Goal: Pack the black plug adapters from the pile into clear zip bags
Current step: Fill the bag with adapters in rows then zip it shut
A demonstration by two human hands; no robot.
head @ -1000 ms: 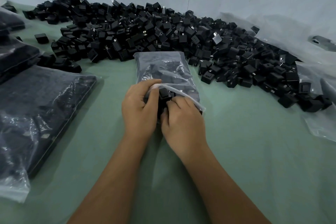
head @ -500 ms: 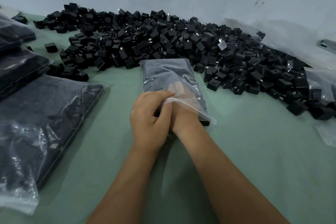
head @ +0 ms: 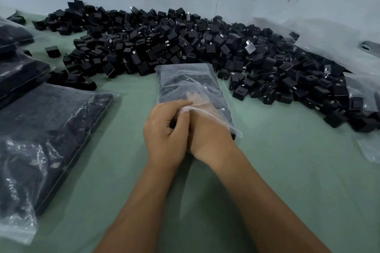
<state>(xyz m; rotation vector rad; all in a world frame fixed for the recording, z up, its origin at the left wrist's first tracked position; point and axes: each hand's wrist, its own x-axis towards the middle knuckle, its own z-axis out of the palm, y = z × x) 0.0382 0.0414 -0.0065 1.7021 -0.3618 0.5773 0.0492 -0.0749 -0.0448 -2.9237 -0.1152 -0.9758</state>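
Left hand (head: 166, 131) gripped mouth of bag (head: 191, 86) at centre; right hand (head: 207, 135) reached inside among adapters, grip hidden. Pile (head: 185, 43) behind; filled bags (head: 41, 129) at left.

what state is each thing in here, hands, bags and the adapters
left hand: grips the mouth of the zip bag
right hand: fingers reach inside the bag's mouth
zip bag: open, partly filled, lying flat
pile of adapters: loose, unpacked, against the wall
filled bags: packed, lying flat on the left
empty bags: flat beside the pile
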